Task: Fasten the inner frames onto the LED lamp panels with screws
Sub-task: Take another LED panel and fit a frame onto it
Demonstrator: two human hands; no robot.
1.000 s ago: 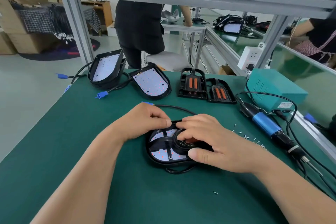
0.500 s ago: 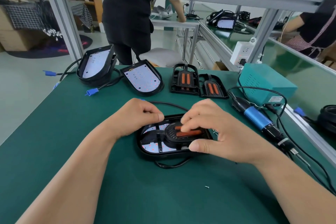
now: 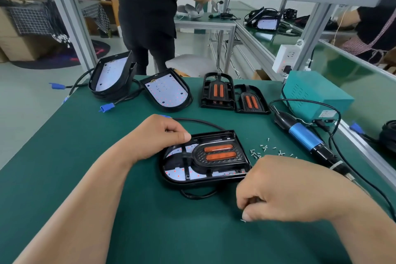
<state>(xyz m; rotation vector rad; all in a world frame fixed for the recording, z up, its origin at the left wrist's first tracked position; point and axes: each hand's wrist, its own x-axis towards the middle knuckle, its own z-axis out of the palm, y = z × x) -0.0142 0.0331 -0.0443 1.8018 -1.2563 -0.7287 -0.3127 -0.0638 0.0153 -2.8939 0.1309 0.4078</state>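
Right hand (image 3: 285, 188): fingers curled down, thumb and forefinger pinching a small silver screw (image 3: 243, 220) that lies on the green-matted bench (image 3: 85, 156), nearer the near edge. Left hand (image 3: 158, 137): fingers curled, thumb tip touching the far rim of the black D-shaped LED lamp panel (image 3: 186, 181); whether they grip the rim cannot be told. The panel lies flat at mid-bench. Seated in it is a black plastic inner frame with two orange bars (image 3: 218, 154). Scattered loose screws (image 3: 265, 148) lie just right of the panel. A blue-and-black electric screwdriver (image 3: 304, 136) lies along the right edge, before a teal metal box (image 3: 315, 96). At the far edge: two spare inner frames (image 3: 217, 93) and further lamp panels (image 3: 168, 93).
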